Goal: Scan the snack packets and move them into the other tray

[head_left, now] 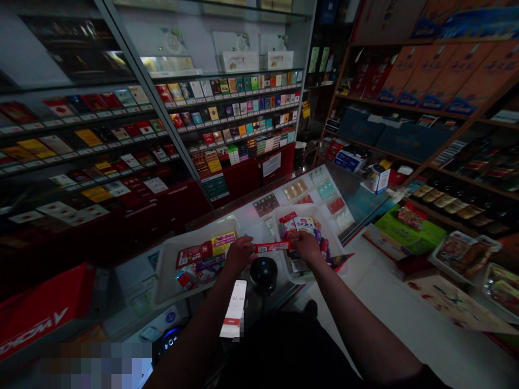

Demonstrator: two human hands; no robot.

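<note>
A narrow red snack packet (pixel 272 247) with a barcode is stretched level between my two hands. My left hand (pixel 241 250) pinches its left end, and my right hand (pixel 305 246) grips the right end. Just below the packet stands a dark, round-headed scanner (pixel 263 270) on a stem. To the left lies a white plastic tub (pixel 164 270) with several packaged snacks in it. On the right, a second white tub (pixel 298 278) holds more colourful packets, partly hidden by my right hand.
A lit phone (pixel 234 310) lies below the scanner. The glass counter (pixel 247 216) shows flat packs behind the tubs. Cigarette shelves (pixel 239 100) line the back wall. A red box (pixel 48 308) stands at left; packaged goods and a green box (pixel 409 227) are at right.
</note>
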